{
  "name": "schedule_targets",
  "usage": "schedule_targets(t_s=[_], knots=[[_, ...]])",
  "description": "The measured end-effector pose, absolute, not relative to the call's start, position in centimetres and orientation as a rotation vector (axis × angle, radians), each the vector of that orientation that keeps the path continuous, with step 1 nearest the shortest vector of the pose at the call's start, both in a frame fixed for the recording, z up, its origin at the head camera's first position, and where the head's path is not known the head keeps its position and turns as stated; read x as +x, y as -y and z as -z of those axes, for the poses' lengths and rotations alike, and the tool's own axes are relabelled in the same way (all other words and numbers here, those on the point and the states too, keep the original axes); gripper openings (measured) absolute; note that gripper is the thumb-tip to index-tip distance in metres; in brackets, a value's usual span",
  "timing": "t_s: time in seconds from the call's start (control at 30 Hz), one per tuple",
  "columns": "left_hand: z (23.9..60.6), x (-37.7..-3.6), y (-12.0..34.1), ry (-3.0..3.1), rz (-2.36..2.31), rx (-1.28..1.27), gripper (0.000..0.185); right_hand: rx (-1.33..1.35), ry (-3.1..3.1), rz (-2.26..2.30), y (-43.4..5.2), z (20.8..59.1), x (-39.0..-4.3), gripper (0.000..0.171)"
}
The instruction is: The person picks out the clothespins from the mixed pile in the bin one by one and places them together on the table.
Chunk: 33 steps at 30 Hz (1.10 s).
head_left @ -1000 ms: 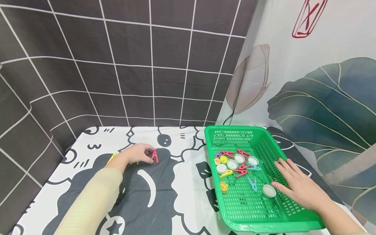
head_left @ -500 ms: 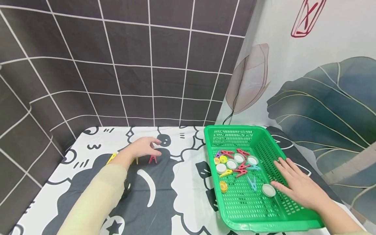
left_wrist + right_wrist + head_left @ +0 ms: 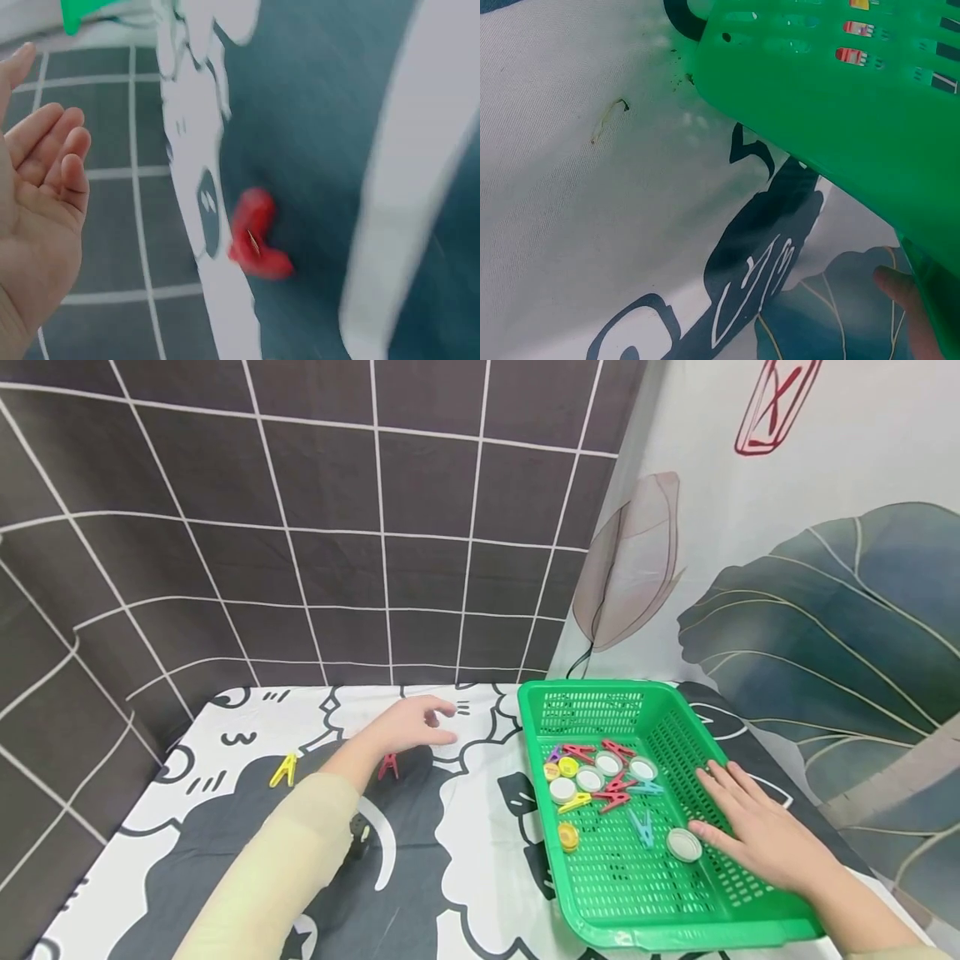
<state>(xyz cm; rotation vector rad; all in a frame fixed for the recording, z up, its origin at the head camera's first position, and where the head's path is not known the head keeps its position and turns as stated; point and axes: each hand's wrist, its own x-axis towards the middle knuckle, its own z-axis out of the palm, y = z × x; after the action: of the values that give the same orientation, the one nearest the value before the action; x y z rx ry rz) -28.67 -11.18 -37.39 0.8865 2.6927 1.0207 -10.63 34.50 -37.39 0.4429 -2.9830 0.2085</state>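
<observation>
Just below the left hand (image 3: 416,724), which hangs over the patterned cloth (image 3: 465,860) with its fingers relaxed and nothing in them, a red clothes peg (image 3: 387,766) lies on the dark part of the print; the left wrist view shows it too, blurred, as a red shape (image 3: 257,236) beside the open palm (image 3: 37,202). Farther out past that forearm lies a yellow peg (image 3: 284,770), well apart from the hand. The right hand (image 3: 757,835) lies flat, fingers straight, on the inner side wall of the green basket (image 3: 592,697), its fingertips just beside a white cap (image 3: 684,845), possibly touching it. Ahead of those fingers sit a blue peg (image 3: 642,828), a yellow cap (image 3: 568,836), and a cluster of red pegs and white caps (image 3: 600,772). Between the two hands only the basket's near wall stands.
</observation>
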Motion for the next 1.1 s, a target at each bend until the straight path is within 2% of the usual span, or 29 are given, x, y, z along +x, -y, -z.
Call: schedule_targets(t_s=[0.3,0.7,1.1], knots=[[35.3,-27.5,4.2,-2.667,-1.074,1.039,0.042,0.445,2.980,-0.194,-34.5,37.2,-10.6,0.071],[32.8,-24.1,-5.0,-2.487,-0.801,1.394,0.039,0.423,3.004,-0.229,-34.4,37.1,-10.6,0.072],[33.8,-21.4,-10.7,-2.391,-0.650,1.509,0.038,0.422,3.012,-0.258,-34.4,37.0,-10.4,0.071]])
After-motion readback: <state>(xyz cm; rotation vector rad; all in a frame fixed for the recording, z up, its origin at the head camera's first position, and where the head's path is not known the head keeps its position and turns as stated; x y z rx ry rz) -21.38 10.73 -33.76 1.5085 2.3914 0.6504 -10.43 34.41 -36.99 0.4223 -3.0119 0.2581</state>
